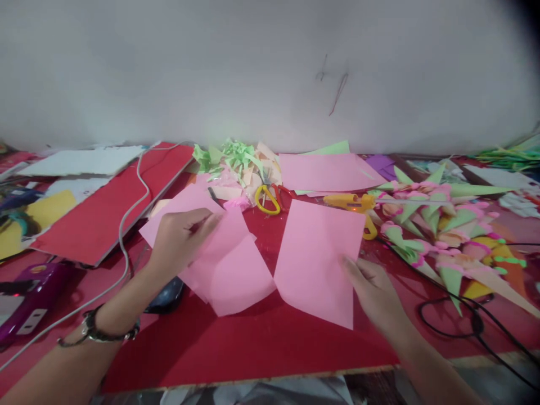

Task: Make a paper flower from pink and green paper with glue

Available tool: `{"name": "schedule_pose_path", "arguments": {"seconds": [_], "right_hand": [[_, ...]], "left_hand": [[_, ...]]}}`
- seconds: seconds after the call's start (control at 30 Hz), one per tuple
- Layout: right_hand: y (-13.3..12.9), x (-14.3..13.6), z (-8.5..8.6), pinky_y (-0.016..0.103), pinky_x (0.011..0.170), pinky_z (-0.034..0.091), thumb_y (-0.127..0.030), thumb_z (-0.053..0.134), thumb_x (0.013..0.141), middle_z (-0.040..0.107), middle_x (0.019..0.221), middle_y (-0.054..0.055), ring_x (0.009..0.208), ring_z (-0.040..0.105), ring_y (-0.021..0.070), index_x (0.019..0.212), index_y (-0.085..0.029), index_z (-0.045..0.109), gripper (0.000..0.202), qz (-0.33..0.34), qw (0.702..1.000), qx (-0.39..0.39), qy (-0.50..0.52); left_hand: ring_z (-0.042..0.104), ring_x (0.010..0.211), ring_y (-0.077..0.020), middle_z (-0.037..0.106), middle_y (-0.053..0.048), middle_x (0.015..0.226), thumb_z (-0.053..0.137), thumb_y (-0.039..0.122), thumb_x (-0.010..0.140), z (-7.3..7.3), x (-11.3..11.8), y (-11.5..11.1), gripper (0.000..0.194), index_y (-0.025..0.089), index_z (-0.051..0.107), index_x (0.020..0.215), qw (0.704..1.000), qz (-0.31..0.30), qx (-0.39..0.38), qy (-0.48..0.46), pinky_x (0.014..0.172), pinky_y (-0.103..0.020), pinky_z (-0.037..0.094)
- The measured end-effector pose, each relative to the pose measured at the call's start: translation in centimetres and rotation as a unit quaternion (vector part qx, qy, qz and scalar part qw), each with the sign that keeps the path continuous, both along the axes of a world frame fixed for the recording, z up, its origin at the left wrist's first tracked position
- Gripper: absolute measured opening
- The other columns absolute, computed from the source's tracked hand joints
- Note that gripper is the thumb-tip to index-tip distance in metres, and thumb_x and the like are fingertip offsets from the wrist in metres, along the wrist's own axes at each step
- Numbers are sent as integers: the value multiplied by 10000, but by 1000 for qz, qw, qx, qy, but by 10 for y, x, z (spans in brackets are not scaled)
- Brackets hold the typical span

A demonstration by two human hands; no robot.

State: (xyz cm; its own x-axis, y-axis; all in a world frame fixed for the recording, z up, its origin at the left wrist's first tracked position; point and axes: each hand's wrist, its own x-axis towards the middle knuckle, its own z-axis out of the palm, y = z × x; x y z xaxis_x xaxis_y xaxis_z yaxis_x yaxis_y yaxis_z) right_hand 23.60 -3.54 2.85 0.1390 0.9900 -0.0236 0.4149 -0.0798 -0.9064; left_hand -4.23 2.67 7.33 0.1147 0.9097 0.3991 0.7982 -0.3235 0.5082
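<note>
My left hand is closed in a pinch on a piece of pink paper, above more pink sheets lying on the table. My right hand grips the right edge of another pink paper sheet between thumb and fingers. The two held pieces meet or nearly meet at their lower corners. Behind them lie scissors with yellow handles and a red handle beside them. A yellow glue gun rests just beyond the right-hand sheet.
Paper flowers are heaped on the right near a black cable. Green and cream paper scraps pile up by the wall. On the left are a red board, white cable, purple power strip and dark mouse-like object.
</note>
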Motion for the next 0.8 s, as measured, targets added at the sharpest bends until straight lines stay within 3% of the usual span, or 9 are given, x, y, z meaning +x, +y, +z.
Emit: {"name": "schedule_pose_path", "arguments": {"seconds": [0.2, 0.4, 0.47, 0.57, 0.67, 0.73, 0.8], "right_hand": [[-1, 4, -1, 244, 449, 371, -471, 455, 769, 485, 511, -1, 512, 465, 146, 529, -182, 477, 376, -18, 1000, 0, 7], [-3, 21, -6, 264, 486, 407, -463, 471, 768, 526, 544, 6, 563, 508, 171, 549, -195, 504, 348, -85, 996, 7, 0], [-4, 26, -6, 279, 516, 427, -453, 484, 765, 547, 554, 12, 594, 533, 187, 560, -200, 523, 328, -99, 995, 16, -6], [-5, 28, -4, 312, 603, 473, -424, 552, 726, 630, 664, 30, 686, 590, 216, 667, -196, 596, 240, -21, 999, -25, 30], [-4, 21, -2, 320, 622, 500, -409, 569, 727, 668, 786, 41, 723, 626, 215, 859, -192, 576, 254, 73, 988, -106, 90], [-4, 16, -4, 315, 593, 509, -411, 538, 757, 671, 816, 50, 706, 639, 207, 965, -190, 505, 305, 81, 983, -136, 98], [-3, 12, -7, 317, 578, 513, -407, 533, 764, 671, 810, 58, 686, 644, 207, 1049, -185, 433, 374, 62, 987, -129, 67]], "left_hand": [[266, 421, -75, 235, 52, 450, 438, 327, 806, -4, -2, 9, 386, 177, 280, 487, 996, 56, -13, -71, 415, -224, 210], [285, 478, -74, 259, 43, 503, 411, 311, 817, -6, -14, 11, 316, 169, 402, 534, 991, 107, -38, -69, 432, -209, 217], [288, 489, -72, 265, 41, 523, 390, 306, 827, -8, -19, 12, 314, 168, 397, 545, 993, 96, -43, -48, 443, -205, 225], [363, 517, -85, 329, 37, 539, 380, 295, 834, -13, -24, 19, 288, 171, 426, 579, 996, 53, -57, 36, 483, -212, 280], [495, 662, -147, 515, 1, 706, 429, 289, 809, -18, -22, 26, 157, 184, 540, 847, 992, 52, -24, 115, 600, -263, 375], [512, 896, -221, 541, -56, 973, 459, 286, 792, -20, -14, 25, 292, 177, 497, 1060, 987, 43, 16, 154, 765, -328, 391], [424, 1096, -267, 480, -80, 1160, 438, 291, 811, -22, 0, 18, 354, 177, 456, 1146, 980, -22, 31, 197, 893, -367, 343]]}}
